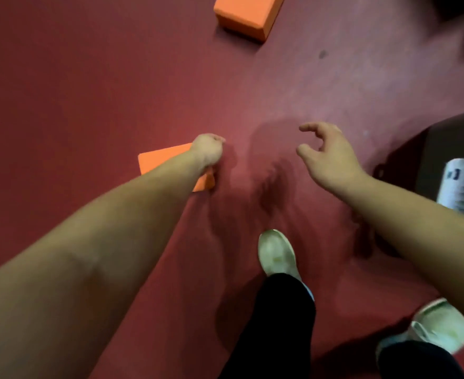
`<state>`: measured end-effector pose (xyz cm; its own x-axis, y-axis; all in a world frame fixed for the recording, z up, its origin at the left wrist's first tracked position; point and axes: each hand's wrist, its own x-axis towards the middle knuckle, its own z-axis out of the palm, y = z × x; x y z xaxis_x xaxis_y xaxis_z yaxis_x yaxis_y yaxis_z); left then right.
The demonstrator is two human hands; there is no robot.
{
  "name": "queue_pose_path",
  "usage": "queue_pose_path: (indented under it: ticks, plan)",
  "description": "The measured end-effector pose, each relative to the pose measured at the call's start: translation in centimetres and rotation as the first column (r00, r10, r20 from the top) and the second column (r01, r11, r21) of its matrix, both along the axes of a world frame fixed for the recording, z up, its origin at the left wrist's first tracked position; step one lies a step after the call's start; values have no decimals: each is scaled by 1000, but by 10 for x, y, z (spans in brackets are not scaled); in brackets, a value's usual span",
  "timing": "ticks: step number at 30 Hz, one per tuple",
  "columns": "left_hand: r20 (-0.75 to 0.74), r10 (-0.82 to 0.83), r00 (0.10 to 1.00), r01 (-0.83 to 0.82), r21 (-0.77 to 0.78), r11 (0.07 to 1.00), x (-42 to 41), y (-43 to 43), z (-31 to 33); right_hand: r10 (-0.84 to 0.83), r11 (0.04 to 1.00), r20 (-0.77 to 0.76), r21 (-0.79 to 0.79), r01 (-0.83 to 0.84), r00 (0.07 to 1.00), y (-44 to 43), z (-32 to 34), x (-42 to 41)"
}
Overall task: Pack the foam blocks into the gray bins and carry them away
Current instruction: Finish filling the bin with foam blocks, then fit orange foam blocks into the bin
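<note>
An orange foam block [159,160] sits low over the red floor at centre left, partly hidden under my forearm. My left hand [208,152] is curled over the block's right end and grips it. My right hand [328,155] hovers to the right, apart from the block, with its fingers spread and bent and nothing in it. A second orange foam block [246,15] lies on the floor at the top, cut off by the frame edge. No gray bin is plainly in view.
Red carpet [88,77] covers the floor. A dark, boxy object [441,149] stands at the right, with a pale ribbed thing [463,184] beside it at the frame edge. My two feet in pale shoes [277,254] stand below the hands.
</note>
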<state>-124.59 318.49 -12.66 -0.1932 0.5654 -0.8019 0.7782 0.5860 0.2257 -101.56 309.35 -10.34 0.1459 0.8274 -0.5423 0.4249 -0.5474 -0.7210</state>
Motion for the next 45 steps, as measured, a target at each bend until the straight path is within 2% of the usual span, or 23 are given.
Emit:
queue_pose_path:
  ticks: [1,2,3,4,5,6,7,8,10,14,16,17,20,21,23,26,28,29,31,33,36,40,45]
  plan:
    - [-66,-191,979,189,-26,982,-15,7,-11,-49,998,-16,-27,48,999,-1,-14,-14]
    - [-136,-433,891,422,-102,901,-29,13,-24,-87,995,-34,-53,85,996,-4,-28,-27]
    - [-197,-682,705,646,-218,731,-42,19,-37,-121,990,-56,-73,117,991,-9,-40,-37]
    - [-200,-870,451,798,-346,493,-51,23,-53,-151,985,-80,-90,144,985,-14,-57,-49]
    - [-159,-968,192,855,-458,244,-56,26,-64,-175,981,-107,-100,165,979,-18,-66,-57]
    - [-86,-996,-24,843,-538,26,-60,26,-82,-204,975,-121,-114,190,972,-24,-80,-66]
    - [-36,-984,-175,802,-585,-121,-61,26,-94,-238,967,-131,-124,223,962,-27,-89,-74]
    - [-8,-963,-268,763,-612,-207,-62,26,-109,-282,955,-139,-140,263,949,-30,-100,-81]
    - [6,-923,-385,700,-649,-296,-59,29,-127,-391,914,-164,-186,361,906,-32,-114,-93]
    - [63,-822,-566,603,-649,-464,-49,35,-136,-530,838,-199,-270,474,824,-33,-122,-103]
    - [69,-845,-531,628,-638,-446,-56,40,-123,-548,825,-178,-279,492,817,-29,-110,-102]
    - [49,-894,-446,674,-639,-371,-59,48,-113,-555,819,-170,-283,499,814,-24,-101,-99]
    - [4,-1000,-16,789,-614,-15,-70,72,-62,-568,806,-177,-319,499,804,3,-63,-89]
    - [-32,-996,86,813,-575,89,-72,80,-43,-576,799,-181,-334,501,797,14,-50,-86]
    - [-122,-968,221,850,-463,252,-77,99,-7,-603,778,-199,-359,515,773,42,-23,-81]
    - [-240,-793,560,776,-183,603,-78,131,31,-662,733,-250,-412,541,706,96,9,-70]
    - [-251,-541,803,566,32,824,-66,151,48,-711,685,-288,-489,540,641,133,16,-64]
    - [-263,-417,870,460,128,879,-58,166,54,-730,666,-304,-518,537,612,160,16,-60]
    - [-300,-239,924,322,265,909,-40,186,51,-763,630,-328,-567,530,557,205,5,-55]
    - [-329,-133,935,249,338,908,-25,197,38,-782,610,-337,-589,530,525,244,-16,-53]
    - [-369,34,929,131,411,902,-7,208,6,-784,582,-290,-650,489,549,302,-66,-54]
    - [-468,83,880,157,450,879,-1,208,-9,-782,531,-266,-757,380,563,351,-122,-60]
    - [-473,89,877,194,517,834,-2,200,-22,-847,434,-165,-764,477,505,367,-164,-65]
